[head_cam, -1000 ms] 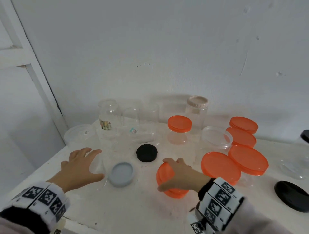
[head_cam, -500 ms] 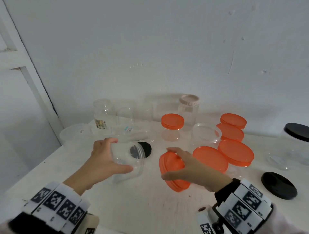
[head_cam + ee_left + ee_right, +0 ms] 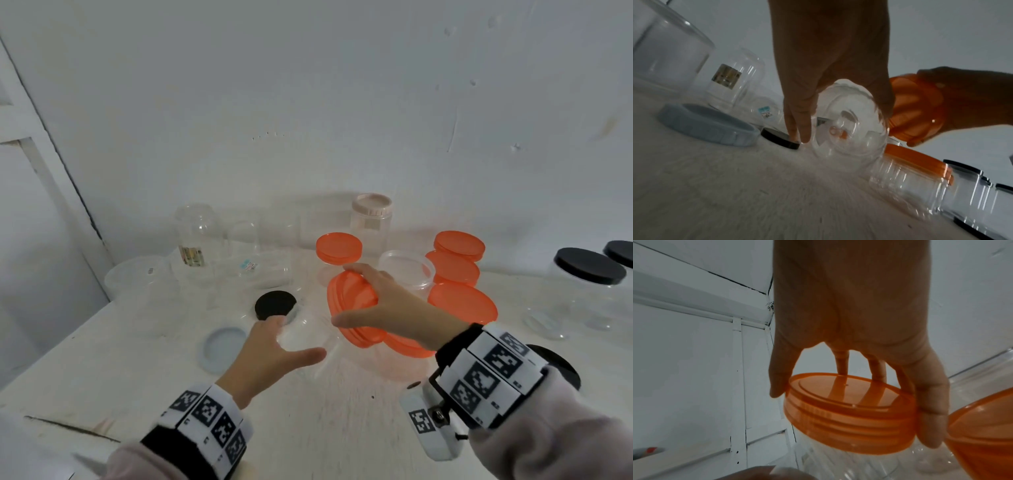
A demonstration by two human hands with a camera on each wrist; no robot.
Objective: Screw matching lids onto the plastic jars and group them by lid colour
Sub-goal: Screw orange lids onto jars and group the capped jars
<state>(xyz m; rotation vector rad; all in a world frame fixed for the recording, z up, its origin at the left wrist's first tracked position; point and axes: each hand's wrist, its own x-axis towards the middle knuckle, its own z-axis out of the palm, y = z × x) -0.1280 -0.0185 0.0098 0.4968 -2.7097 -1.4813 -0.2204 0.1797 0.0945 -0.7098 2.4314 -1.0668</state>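
Here, left hand (image 3: pixel 270 356) gripping one clear jar (image 3: pixel 308 334), right hand (image 3: pixel 387 308) pinching one orange lid (image 3: pixel 349 301).

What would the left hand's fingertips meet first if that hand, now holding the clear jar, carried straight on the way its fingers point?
Probably the black lid: the left hand, gripping the clear jar, points at it, fingertips nearly touching its edge; depth is unclear.

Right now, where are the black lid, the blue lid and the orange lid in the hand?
black lid (image 3: pixel 275 304), head view, flat top.
blue lid (image 3: pixel 224 347), head view, hollow middle.
orange lid (image 3: pixel 846 418), right wrist view, ribbed side.
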